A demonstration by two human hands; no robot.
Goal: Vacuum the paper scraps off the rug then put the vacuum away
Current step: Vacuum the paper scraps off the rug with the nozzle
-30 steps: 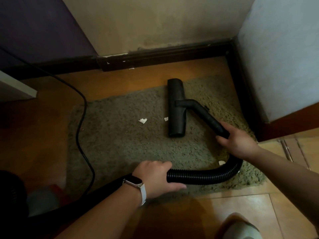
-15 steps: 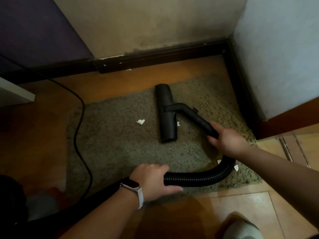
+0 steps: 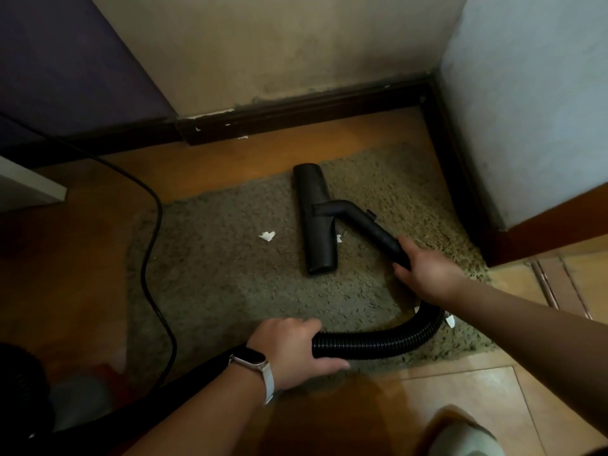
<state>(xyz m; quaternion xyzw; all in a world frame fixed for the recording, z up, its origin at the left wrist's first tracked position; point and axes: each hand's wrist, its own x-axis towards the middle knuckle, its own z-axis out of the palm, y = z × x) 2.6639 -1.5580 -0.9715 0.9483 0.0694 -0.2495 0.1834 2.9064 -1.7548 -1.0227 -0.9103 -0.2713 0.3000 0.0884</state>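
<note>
Right hand wraps rigid wand; left hand grips ribbed hose. Floor nozzle flat on rug. Paper scrap left of nozzle, apart; another touching nozzle's right edge.

walls: beyond your right fingers a stained beige wall meets a pale blue wall in a corner | trim: dark baseboard runs under both | far left: purple panel | floor: orange-brown wood out past your left fingers, paler tiles on their near side | light: dim, warm
</note>
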